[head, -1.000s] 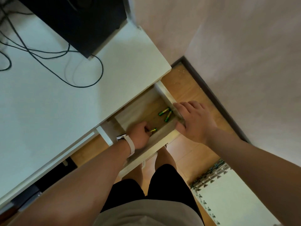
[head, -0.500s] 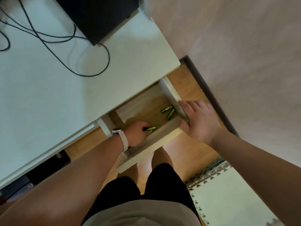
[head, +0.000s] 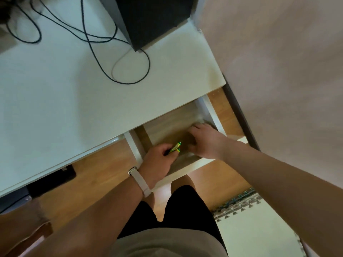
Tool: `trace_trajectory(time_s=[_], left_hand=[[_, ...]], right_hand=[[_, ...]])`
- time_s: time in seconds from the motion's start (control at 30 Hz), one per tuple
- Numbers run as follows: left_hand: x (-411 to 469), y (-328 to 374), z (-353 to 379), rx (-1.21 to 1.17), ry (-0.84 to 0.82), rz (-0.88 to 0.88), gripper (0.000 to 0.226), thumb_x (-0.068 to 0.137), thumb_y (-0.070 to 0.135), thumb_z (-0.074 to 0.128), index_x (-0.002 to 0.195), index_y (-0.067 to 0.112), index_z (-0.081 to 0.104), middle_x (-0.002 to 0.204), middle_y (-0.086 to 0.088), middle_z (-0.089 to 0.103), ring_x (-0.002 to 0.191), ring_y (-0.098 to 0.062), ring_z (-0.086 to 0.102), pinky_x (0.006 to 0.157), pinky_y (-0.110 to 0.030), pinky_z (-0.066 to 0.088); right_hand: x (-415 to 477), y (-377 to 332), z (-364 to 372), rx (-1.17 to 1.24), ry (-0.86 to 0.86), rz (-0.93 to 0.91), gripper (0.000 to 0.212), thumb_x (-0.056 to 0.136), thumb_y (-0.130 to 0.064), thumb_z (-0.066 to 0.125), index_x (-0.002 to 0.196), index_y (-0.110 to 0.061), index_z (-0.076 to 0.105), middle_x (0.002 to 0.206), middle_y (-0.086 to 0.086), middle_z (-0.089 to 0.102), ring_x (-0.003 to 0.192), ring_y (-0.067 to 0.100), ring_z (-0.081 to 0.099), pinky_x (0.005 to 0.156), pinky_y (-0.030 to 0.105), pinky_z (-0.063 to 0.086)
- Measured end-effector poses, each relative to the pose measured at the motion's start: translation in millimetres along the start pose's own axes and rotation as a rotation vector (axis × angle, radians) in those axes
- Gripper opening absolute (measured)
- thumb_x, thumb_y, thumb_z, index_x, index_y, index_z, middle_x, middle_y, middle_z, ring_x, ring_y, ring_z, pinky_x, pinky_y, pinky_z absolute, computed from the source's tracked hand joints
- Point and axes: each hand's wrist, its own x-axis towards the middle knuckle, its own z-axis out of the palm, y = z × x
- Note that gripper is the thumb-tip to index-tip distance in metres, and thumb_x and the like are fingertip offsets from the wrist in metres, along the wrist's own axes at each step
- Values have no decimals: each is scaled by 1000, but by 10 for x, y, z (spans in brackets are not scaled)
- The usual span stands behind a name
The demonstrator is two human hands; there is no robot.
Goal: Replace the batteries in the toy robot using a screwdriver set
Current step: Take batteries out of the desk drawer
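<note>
An open wooden drawer (head: 187, 165) hangs out under the white desk (head: 74, 101). My left hand (head: 157, 160), with a white watch strap on its wrist, reaches into the drawer's left side and grips two green batteries (head: 176, 147), whose ends stick out past my fingers. My right hand (head: 204, 140) is inside the drawer's right part, palm down, fingers bent over the spot where two loose batteries lay; those are hidden under it. No toy robot or screwdriver set is in view.
A black box (head: 154, 19) and looping black cables (head: 115, 58) lie on the desk's far side. The wall (head: 278, 71) runs close along the right. A white foam mat (head: 256, 229) covers the wooden floor at lower right. My legs stand below the drawer.
My right hand left the drawer's right corner and moved into the drawer, covering the two loose batteries. My left hand now holds two batteries instead of one. The view shifted.
</note>
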Motion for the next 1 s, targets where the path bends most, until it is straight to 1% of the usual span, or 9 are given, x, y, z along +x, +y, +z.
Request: trace_trajectory(time_s=[0.1,0.27,0.37,0.47,0.53,0.6,0.67,0.73,1.0], left_hand=[[-137,-94,-85,-28,6,25,11,94,26,63,101,29,71,89,-2,73,86,-20,67,78,-33,54],[-198,-232,-215,-119,-28,31,9,91,29,65,90,33,74,72,8,67,71,-11,57,73,-36,48],[-208,-209,-240,-231,-34,-5,12,91,24,65,94,31,75,82,-4,71,75,-13,59,76,-37,51],[-214,-174,-237,-280,-40,-31,18,94,14,63,110,19,72,84,1,71,75,-6,61,71,-24,52],[-222,-159,-228,-290,-47,-31,20,95,13,62,112,17,70,83,4,70,72,-1,61,67,-19,51],[-230,-154,-218,-294,-58,-28,18,95,11,61,109,19,70,84,1,70,73,-3,61,67,-18,51],[-239,-165,-219,-290,-70,-27,17,96,11,60,107,20,69,87,-3,70,76,-7,60,70,-20,52],[-248,-174,-219,-284,-69,-20,17,96,11,60,105,23,69,92,-10,72,79,-11,60,75,-26,52],[-308,-109,-208,-269,5,-12,16,95,11,61,97,24,71,87,-9,67,79,-17,56,78,-35,51]], right_hand=[[159,-27,-1,-109,-135,57,61,86,-49,58,136,-17,45,136,8,45,124,29,44,107,42,38],[246,-133,4,-330,-224,165,67,91,-52,51,140,-9,36,139,16,39,126,37,43,104,45,41],[288,-159,-3,-386,-285,205,69,93,-54,45,140,-4,37,136,17,41,121,37,48,103,46,42],[289,-197,-24,-427,-362,228,67,95,-50,44,143,-3,34,141,18,40,126,36,45,106,45,40],[284,-221,-52,-507,-420,175,54,98,-37,46,141,-5,40,142,19,41,128,36,44,106,45,41],[286,-232,-101,-579,-479,99,38,98,-26,48,129,-6,55,131,15,53,120,32,52,102,43,45],[291,-232,-135,-604,-574,43,25,97,-20,50,112,-10,67,105,6,65,103,25,62,96,39,50],[301,-225,-142,-597,-652,40,21,96,-17,51,104,-10,69,91,3,63,93,23,63,93,37,51],[223,-154,-279,-577,-570,-39,12,90,-2,57,93,-7,67,79,2,62,77,21,64,83,36,57]])
